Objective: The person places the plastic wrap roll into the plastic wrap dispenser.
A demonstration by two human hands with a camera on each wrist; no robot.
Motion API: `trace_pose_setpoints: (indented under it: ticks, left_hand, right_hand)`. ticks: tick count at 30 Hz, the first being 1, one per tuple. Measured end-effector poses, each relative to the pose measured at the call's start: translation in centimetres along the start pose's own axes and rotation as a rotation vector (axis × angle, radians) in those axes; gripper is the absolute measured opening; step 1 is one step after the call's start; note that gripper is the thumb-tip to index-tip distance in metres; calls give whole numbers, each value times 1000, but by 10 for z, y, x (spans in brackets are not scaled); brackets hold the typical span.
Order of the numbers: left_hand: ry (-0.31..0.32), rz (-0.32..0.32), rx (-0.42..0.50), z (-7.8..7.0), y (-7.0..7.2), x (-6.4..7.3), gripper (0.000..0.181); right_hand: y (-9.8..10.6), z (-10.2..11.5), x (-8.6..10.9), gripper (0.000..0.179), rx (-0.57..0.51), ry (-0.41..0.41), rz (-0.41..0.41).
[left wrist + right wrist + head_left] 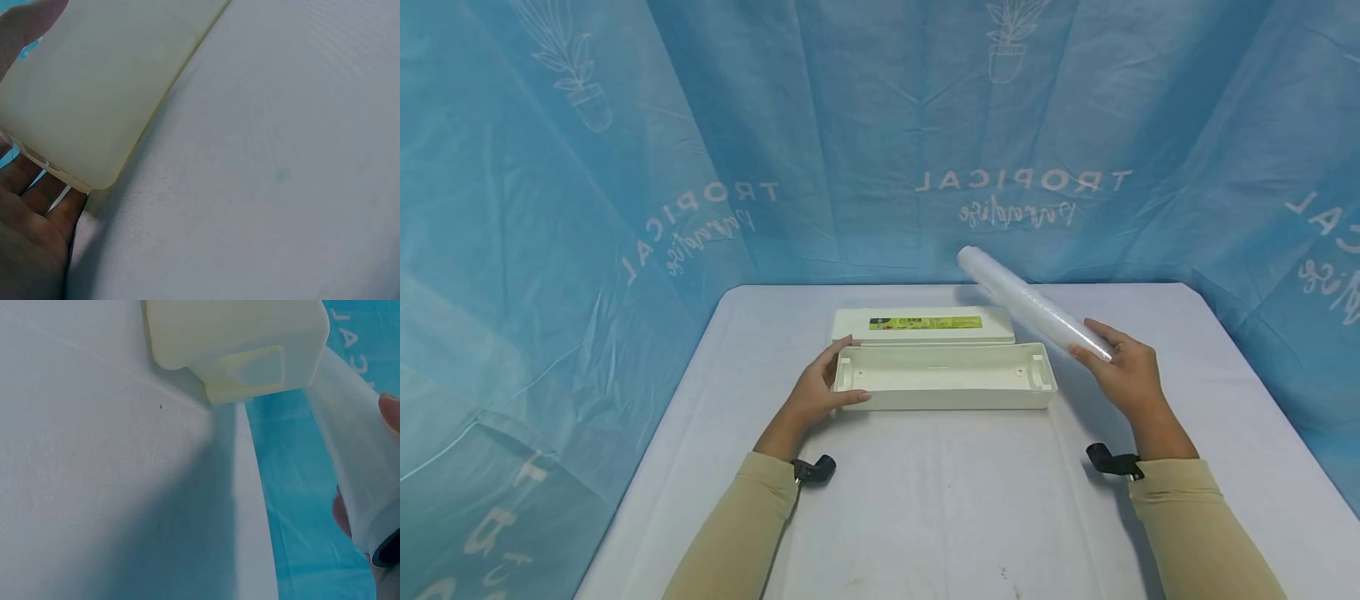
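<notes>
A long cream plastic box (pixel 947 400) lies on the table with its hollow inside facing up. Behind it rests its matching lid (pixel 850 323), which bears a yellow-green label. My left hand (pixel 816 387) grips the box's left end, thumb along the front wall and fingers at the back; the left wrist view shows the box's front wall (pixel 94 81) close up. In my right hand (pixel 1123 367) is a roll of clear plastic wrap (pixel 1022 292), pinched near its lower end. The roll slants up and away to the left, above the table and right of the box.
A white cloth covers the table (pixel 925 500). Blue printed curtains (pixel 865 150) hang behind it and along both sides. Each wrist wears a black camera mount (pixel 815 470).
</notes>
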State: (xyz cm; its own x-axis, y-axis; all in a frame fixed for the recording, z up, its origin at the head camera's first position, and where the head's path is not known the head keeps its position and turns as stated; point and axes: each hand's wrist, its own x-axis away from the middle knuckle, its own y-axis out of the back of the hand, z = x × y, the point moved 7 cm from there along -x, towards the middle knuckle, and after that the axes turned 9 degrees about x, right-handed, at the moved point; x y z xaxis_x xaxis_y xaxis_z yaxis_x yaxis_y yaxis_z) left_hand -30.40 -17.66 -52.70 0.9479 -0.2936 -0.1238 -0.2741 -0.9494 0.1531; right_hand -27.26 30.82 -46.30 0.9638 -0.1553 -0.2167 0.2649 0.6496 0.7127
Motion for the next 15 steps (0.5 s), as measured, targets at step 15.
trace_pose_setpoints:
  ticks: [15]
  left_hand:
    - [1,-10,-15,0,0,0,112]
  right_hand:
    - [-1,12,7,70,-56,18,39]
